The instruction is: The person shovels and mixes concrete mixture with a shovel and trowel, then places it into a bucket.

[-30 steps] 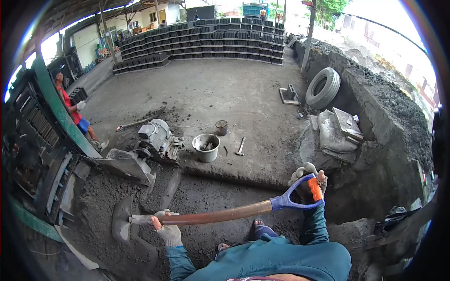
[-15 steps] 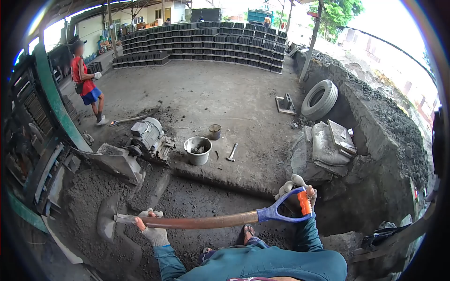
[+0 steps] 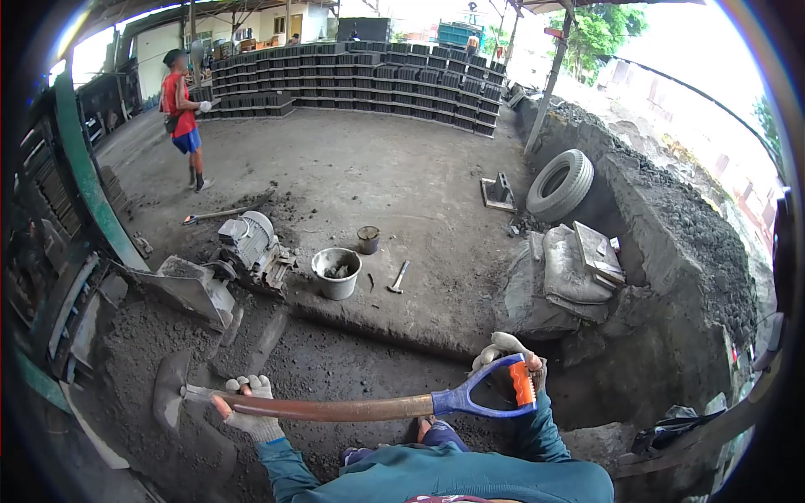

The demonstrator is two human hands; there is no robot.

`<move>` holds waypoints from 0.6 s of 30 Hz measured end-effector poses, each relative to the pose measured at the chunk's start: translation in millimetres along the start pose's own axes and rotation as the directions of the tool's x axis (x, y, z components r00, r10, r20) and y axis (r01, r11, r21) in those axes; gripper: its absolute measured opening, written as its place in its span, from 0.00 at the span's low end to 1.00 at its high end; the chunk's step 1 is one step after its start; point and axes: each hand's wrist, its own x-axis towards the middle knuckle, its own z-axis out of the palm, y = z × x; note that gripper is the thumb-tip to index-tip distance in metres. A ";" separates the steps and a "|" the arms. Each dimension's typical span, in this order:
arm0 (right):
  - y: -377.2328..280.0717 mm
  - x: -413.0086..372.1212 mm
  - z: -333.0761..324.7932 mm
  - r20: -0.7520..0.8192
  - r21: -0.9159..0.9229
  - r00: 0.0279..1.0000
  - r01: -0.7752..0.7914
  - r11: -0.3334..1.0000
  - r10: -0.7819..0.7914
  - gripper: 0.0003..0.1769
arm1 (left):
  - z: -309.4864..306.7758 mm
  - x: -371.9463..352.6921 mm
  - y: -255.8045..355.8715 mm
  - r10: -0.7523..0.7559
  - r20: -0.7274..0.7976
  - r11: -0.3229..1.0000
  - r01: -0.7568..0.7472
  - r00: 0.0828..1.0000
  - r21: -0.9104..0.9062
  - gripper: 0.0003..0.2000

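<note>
Dragged down-left since a second ago: brown-shafted shovel with blue-and-orange D-handle [image 3: 352,409]. Clamping shaft at 7 o'clock in white-gloved left hand [image 3: 245,408], fist closed; wrapping handle at 5 o'clock in white-gloved right hand [image 3: 506,352]. Resting blade [image 3: 170,387] at 8 o'clock on dark damp mix [image 3: 134,344].

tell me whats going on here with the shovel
The person wearing the camera holds a shovel with both gloved hands: left hand low on the wooden shaft, right hand on the blue handle. The blade lies against the dark gritty heap. A bucket and motor sit beyond, and another person stands near the stacked blocks.
</note>
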 end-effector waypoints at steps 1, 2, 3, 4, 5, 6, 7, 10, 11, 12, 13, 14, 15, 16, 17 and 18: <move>-0.3 -0.4 0.0 0.000 0.001 1.000 0.000 1.000 0.000 0.41 | -1.7 0.5 1.0 -0.008 -0.004 1.000 0.008 1.000 -0.001 0.28; 0.1 -1.0 0.2 -0.002 0.003 1.000 0.001 1.000 -0.001 0.41 | -3.6 -0.1 2.2 -0.017 -0.007 1.000 0.017 1.000 -0.002 0.28; 0.2 -1.5 0.5 -0.002 0.004 1.000 0.002 1.000 -0.002 0.41 | -5.1 -1.0 3.0 -0.015 -0.019 1.000 0.015 1.000 0.008 0.28; 0.1 -1.8 0.5 -0.010 -0.004 1.000 0.000 1.000 0.000 0.41 | -4.0 -1.3 3.3 -0.011 -0.030 1.000 0.012 0.999 0.018 0.28; -0.5 -3.5 0.2 -0.020 -0.011 1.000 -0.003 1.000 0.003 0.41 | -3.1 -3.4 3.6 -0.008 -0.042 1.000 0.009 0.999 0.029 0.27; -1.2 -5.6 0.3 -0.030 -0.019 1.000 -0.007 1.000 0.006 0.41 | -2.6 -5.5 4.2 -0.012 -0.065 1.000 0.014 0.998 0.025 0.27; -2.7 -7.8 2.0 -0.060 -0.054 0.998 -0.027 0.998 0.023 0.40 | -1.6 -7.0 4.5 -0.016 -0.085 1.000 0.018 0.996 0.020 0.27; -12.1 -12.0 8.1 -0.216 -0.186 0.973 -0.127 0.974 0.086 0.37 | 16.7 -6.3 -5.4 -0.053 -0.104 0.997 0.048 0.993 -0.055 0.26; -16.9 -14.2 5.8 -0.308 -0.241 0.943 -0.207 0.948 0.128 0.35 | 25.7 -8.5 -7.3 -0.043 -0.125 0.996 0.032 0.991 -0.089 0.25; -21.3 -13.6 1.5 -0.382 -0.293 0.905 -0.312 0.904 0.188 0.33 | 25.4 -11.4 -8.9 -0.087 -0.054 0.986 0.078 0.995 -0.145 0.25; -21.7 -14.9 -9.1 -0.444 -0.403 0.874 -0.393 0.827 0.199 0.30 | 39.0 -16.7 -10.9 -0.131 -0.222 0.983 0.098 0.966 -0.156 0.25; -19.4 -18.6 -26.0 -0.484 -0.511 0.851 -0.465 0.723 0.205 0.27 | 38.0 -25.7 -12.5 -0.162 -0.191 0.986 0.149 0.968 -0.080 0.26; -15.6 -24.9 -46.7 -0.501 -0.546 0.827 -0.531 0.649 0.256 0.23 | 55.2 -31.0 -20.9 -0.075 -0.458 0.993 0.107 0.886 0.045 0.25; -14.8 -31.1 -73.3 -0.514 -0.583 0.805 -0.581 0.568 0.296 0.19 | 51.8 -37.3 -23.2 -0.184 -0.424 0.983 0.170 0.887 -0.072 0.21; -8.3 -32.6 -98.7 -0.534 -0.540 0.772 -0.625 0.564 0.346 0.17 | 42.8 -36.2 -26.0 -0.212 -0.450 0.975 0.218 0.867 -0.039 0.18; 1.0 -38.9 -124.6 -0.565 -0.484 0.730 -0.670 0.563 0.384 0.15 | 34.2 -40.0 -25.0 -0.256 -0.476 0.958 0.288 0.841 -0.005 0.16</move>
